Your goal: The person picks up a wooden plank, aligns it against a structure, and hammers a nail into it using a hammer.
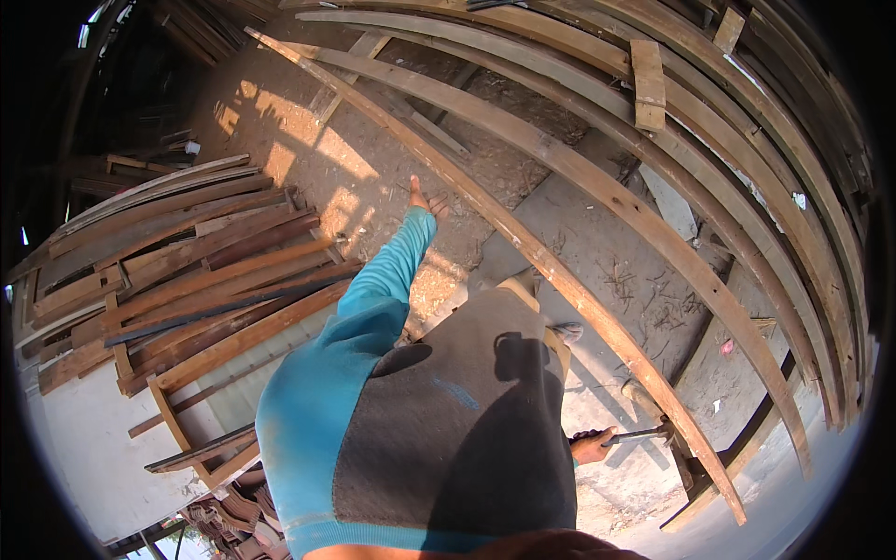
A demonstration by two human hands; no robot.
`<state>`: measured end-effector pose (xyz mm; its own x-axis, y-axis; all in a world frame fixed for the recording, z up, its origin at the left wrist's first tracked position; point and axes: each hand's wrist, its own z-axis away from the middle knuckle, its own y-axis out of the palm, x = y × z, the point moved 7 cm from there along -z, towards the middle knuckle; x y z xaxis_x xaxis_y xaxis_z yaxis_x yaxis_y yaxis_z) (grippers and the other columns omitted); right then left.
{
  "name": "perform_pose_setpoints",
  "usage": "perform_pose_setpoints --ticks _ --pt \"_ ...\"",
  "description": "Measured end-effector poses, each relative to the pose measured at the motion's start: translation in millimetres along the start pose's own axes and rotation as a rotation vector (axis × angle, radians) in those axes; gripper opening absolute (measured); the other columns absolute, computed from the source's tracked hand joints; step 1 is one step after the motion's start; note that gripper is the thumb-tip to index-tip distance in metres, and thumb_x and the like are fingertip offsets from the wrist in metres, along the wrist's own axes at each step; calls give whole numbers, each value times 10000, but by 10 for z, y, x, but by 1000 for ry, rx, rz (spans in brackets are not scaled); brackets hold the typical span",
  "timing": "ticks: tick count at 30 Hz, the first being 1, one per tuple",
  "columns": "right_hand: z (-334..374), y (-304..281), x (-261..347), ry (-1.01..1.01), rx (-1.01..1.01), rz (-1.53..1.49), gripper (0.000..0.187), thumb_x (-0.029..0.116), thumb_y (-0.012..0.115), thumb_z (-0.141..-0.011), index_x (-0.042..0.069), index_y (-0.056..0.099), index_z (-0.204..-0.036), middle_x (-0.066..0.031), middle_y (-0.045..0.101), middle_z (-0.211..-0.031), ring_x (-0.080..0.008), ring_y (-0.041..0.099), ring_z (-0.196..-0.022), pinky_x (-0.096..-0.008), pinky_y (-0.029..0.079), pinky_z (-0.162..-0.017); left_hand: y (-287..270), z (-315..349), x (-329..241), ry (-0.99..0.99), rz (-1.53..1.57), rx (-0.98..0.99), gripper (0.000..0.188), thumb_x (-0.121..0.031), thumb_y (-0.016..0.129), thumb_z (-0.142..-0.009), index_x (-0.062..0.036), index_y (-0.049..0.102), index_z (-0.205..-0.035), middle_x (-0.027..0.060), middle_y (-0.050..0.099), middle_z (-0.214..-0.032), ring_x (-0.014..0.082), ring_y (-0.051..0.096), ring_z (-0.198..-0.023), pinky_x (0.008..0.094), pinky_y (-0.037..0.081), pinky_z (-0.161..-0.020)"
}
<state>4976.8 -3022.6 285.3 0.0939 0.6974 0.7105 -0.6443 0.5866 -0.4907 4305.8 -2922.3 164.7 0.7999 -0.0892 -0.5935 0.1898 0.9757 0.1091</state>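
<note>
My left hand point(427, 202) reaches forward over the ground with its thumb and fingers apart, holding nothing. Just to its right a long narrow wooden plank point(551, 262) runs diagonally from the far left to the near right; a small gap seems to lie between hand and plank. Low at my right side, my right hand point(592, 447) is closed round the dark handle of a hammer point(637, 436). The hammer's head is close to the near end of the plank; whether they touch, I cannot tell. My body hides the right forearm.
A second long board point(644, 205) lies beyond the plank. Several long beams point(747, 201) stretch along the right, with a short wood block point(647, 84) across them. To the left is a pile of loose boards point(201, 238). Curved tiles point(245, 513) lie at the lower left.
</note>
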Motion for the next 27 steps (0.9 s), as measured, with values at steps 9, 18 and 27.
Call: perform_pose_setpoints --ticks 9,18,27 --pt "-32 -109 -55 -8 40 23 531 524 518 -1017 65 421 -770 -9 358 -594 -116 360 -438 -276 303 -375 822 -114 -382 3 472 355 910 -770 553 -857 -90 431 -1449 187 513 -1330 347 541 -1216 551 457 -1031" --pt "-89 -283 -21 14 -64 -82 540 533 546 -998 61 429 -764 -11 343 -601 -122 331 -446 -291 305 -386 456 -459 -28 344 269 203 725 -670 630 -861 -122 538 -1326 108 635 -1027 297 643 -943 487 547 -791" --pt "-212 -270 47 -22 -69 -25 527 521 569 -992 44 458 -796 -9 367 -602 -108 346 -439 -276 291 -372 -11 -398 210 225 46 -310 1141 -620 843 -685 199 404 -1348 226 619 -1277 329 669 -1047 409 569 -904"
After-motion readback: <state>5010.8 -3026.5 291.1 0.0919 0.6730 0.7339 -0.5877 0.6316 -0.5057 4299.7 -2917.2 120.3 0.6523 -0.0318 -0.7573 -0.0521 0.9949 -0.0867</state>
